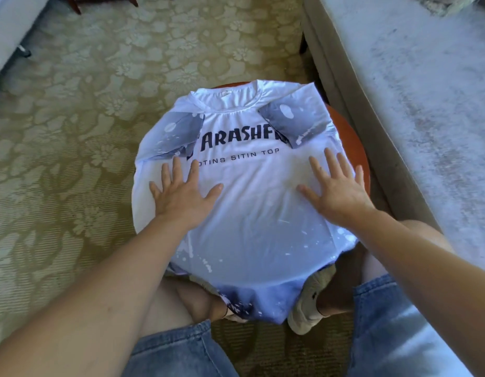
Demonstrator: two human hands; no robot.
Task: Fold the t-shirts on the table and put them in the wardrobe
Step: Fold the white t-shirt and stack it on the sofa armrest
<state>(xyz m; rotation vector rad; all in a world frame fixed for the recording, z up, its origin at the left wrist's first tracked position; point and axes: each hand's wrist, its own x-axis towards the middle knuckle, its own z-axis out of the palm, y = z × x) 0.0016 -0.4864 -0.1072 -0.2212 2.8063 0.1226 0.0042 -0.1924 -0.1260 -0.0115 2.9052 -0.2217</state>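
A white t-shirt (252, 213) with black lettering lies face up over a small round reddish table (355, 148), collar away from me. Both grey-blue sleeves are folded inward onto the chest. Its hem hangs off the near edge between my knees. My left hand (181, 191) rests flat on the shirt's left half, fingers spread. Flat on the right half lies my right hand (336, 186), fingers also spread. Neither hand grips the cloth.
A pale sofa or bed (415, 104) runs along the right side, close to the table. Patterned carpet (86, 118) covers the floor to the left and beyond. My legs in denim shorts and a beige shoe (309, 303) are under the table's near edge.
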